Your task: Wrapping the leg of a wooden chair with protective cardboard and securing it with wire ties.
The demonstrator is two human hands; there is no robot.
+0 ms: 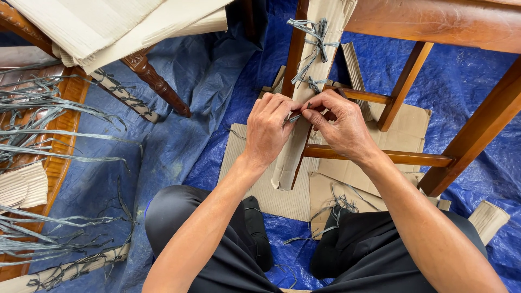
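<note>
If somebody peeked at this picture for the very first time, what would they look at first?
Right in the middle, the left hand and right hand pinch a grey strip against a chair leg wrapped in cardboard. A knot of the same grey strips sits higher up that leg. Underneath spreads a bright blue tarp, and long loose grey strips fan out at the left edge.

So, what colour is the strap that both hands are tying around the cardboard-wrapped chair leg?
Grey strap, best seen in the head view.
</note>
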